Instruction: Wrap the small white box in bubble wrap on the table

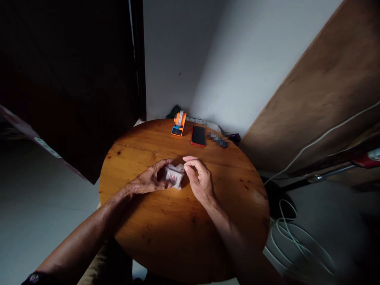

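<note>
Above the middle of the round table, a small box-like packet (174, 176) in whitish, crinkled wrapping with red print is tilted a little. My left hand (151, 177) grips it from the left, thumb at the near side and fingers at the far side. At the packet's upper right corner, my right hand (200, 178) is closed in a pinch, its thumb and index fingertips on a raised edge of the wrapping (179, 168). The packet's underside is hidden.
At the wooden table's (166, 221) far edge stand an orange tape dispenser (179, 123), a red-edged phone (198, 135) and a blurred dark item (218, 139). A white wall (190, 59) rises behind. Pale cable (292, 237) lies coiled on the floor at right.
</note>
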The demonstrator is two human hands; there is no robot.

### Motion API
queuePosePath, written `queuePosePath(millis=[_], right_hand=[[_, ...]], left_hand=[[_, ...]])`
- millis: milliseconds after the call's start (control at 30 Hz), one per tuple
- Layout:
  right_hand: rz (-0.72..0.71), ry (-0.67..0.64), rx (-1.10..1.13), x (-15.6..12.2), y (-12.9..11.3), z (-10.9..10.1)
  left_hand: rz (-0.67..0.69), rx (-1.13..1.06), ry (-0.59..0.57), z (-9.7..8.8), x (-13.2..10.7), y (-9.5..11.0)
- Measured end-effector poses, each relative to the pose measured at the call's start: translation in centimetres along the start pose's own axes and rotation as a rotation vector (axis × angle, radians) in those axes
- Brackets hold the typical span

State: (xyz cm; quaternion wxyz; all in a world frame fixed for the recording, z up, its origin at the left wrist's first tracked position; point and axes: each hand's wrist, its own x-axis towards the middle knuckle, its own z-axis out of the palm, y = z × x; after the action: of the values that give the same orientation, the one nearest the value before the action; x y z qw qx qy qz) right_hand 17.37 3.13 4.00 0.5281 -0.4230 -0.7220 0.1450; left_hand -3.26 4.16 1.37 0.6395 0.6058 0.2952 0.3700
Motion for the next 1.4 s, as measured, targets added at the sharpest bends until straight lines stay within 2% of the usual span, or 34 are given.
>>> queuePosePath(millis=[167,367,500,567,767,867,1000,1133,1300,1400], right_hand=[[0.119,0.062,0.109,0.6,0.4,-0.9],[0.348,0.113,0.338,0.9,1.5,-1.0],[0.461,0.138,0.405,0.9,1.8,-1.1],[0.514,0.083,0.441,0.9,1.7,-1.5],[0.597,-0.243,0.502,0.7,2.0,-1.7],[0.609,-0.287,0.45,0.4,2.7,-0.9],[0.559,-0.186,0.432,0.1,3.3,0.4],[0.554,-0.064,0.41,0.3,3.0,0.5],[0.602,0.019,0.442,0.5,3.4,0.3],[0.618,0.025,0.421,0.6,4.2,0.4]], left_hand=[[0.021,-0.095,-0.043,0.1,0.0,0.0],[0.01,-0.039,-0.086,0.2,0.0,0.6],[0.013,-0.034,-0.103,0.1,-0.1,0.6],[0.009,-0.03,-0.09,0.1,-0.1,0.5],[0.007,-0.076,-0.012,0.2,0.1,0.6],[0.038,-0.088,0.042,0.5,0.3,0.3],[0.076,-0.099,0.03,1.0,0.4,0.1],[0.066,-0.068,-0.006,0.8,0.3,0.5],[0.042,-0.091,0.018,0.5,0.2,0.9],[0.022,-0.088,0.06,0.5,0.2,1.0]])
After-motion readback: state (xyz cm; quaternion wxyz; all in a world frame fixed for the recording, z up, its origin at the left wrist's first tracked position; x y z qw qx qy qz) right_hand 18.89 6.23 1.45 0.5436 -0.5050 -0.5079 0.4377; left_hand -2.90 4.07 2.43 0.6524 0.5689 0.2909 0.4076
